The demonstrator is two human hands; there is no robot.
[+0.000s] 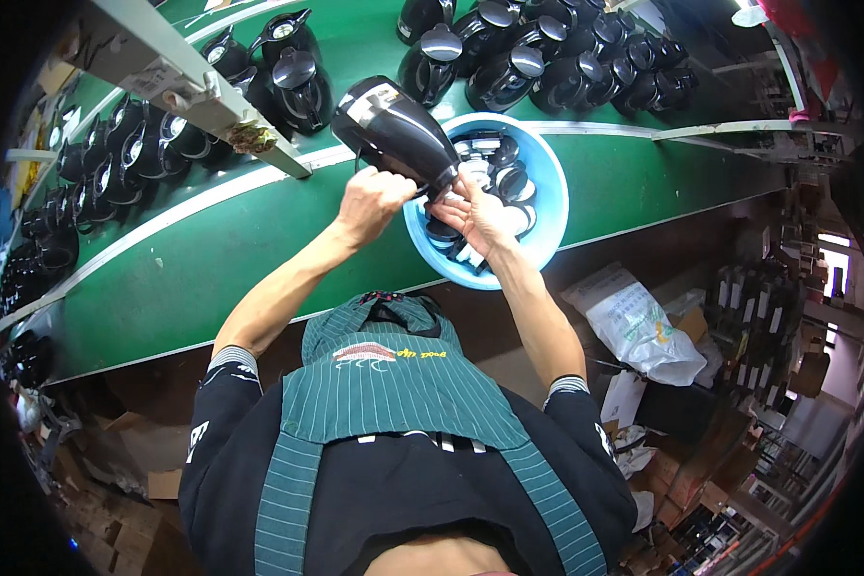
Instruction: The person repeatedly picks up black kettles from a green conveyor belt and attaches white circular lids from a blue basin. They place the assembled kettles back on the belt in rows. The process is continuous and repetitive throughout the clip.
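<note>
A glossy black vacuum jug [396, 130] is tilted above the green bench, its wide end up and to the left and its narrow end down toward the basin. My left hand [371, 204] is closed in a fist round its handle, which the fingers mostly hide. At the narrow end, my right hand [480, 215] has thumb and fingers closed on the jug, palm turned upward; whether a small part sits there too, I cannot tell. Just beneath is a light blue basin [555, 187], holding several black and white lids [514, 182].
Rows of black jugs stand at the back [509, 79] and to the left [130, 158] on the green bench [624, 182]. A pale metal post [187, 82] rises left of my hands. A white plastic sack [638, 324] lies below the bench at right.
</note>
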